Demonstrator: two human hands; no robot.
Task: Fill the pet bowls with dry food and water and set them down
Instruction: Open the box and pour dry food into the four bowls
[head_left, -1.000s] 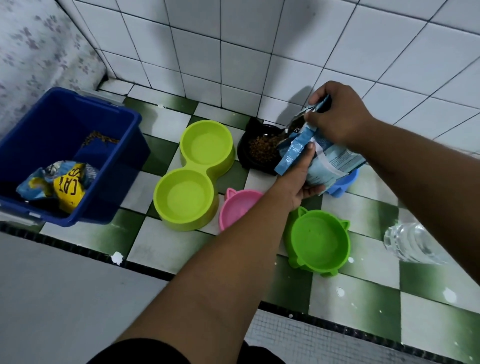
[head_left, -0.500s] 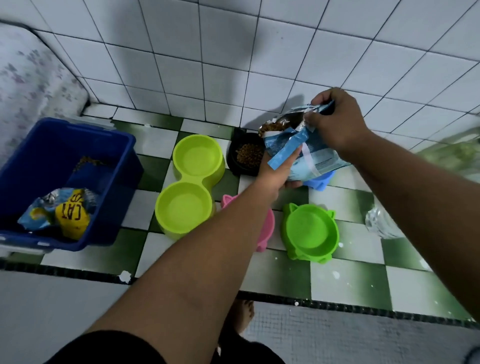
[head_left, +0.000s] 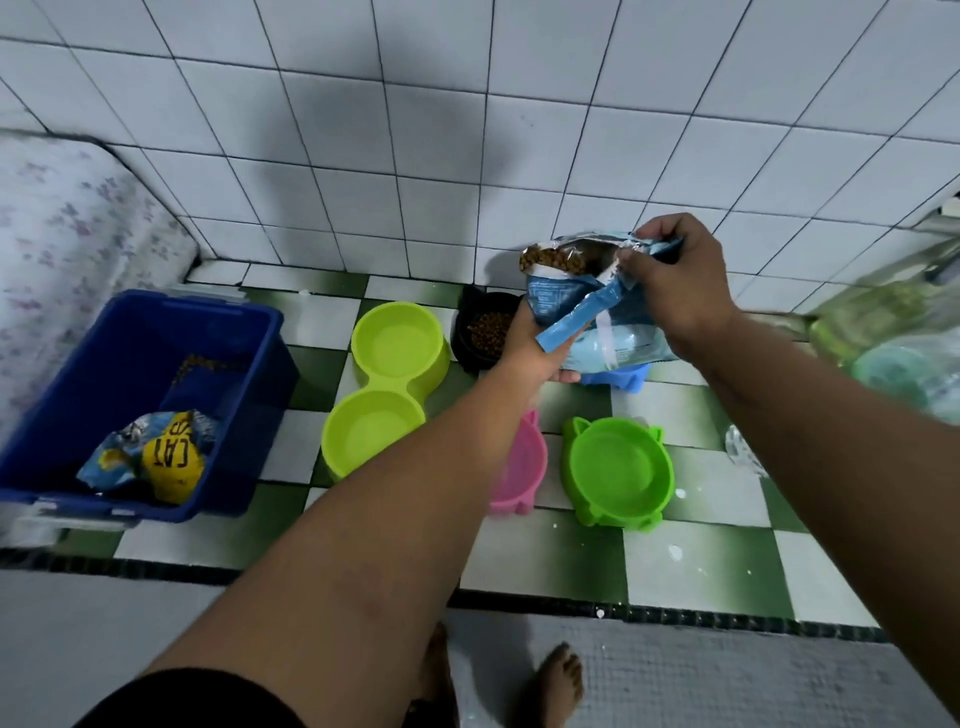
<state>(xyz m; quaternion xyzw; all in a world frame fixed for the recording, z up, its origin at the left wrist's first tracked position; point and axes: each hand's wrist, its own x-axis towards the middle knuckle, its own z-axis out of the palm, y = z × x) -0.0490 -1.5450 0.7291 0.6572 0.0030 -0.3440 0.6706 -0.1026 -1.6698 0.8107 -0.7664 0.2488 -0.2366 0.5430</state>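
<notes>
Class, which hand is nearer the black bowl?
Left. The left hand is just right of the black bowl; the right hand is further right, gripping the bag top.

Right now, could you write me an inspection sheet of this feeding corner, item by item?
Surface: green-and-white checked floor tiles, white specks.
Job's things: open food bag, kibble at its mouth; black bowl holds kibble; double bowl, pink bowl, green bowl look empty; blue bowl mostly hidden.
Clutter: blue bin holding a crumpled packet; clear bottle, partly hidden.
Hands: left hand holds the bag from below; right hand pinches its top.
Cables: nothing seen.
Surroundings: white tiled wall; floral cloth at left; bare feet.
</notes>
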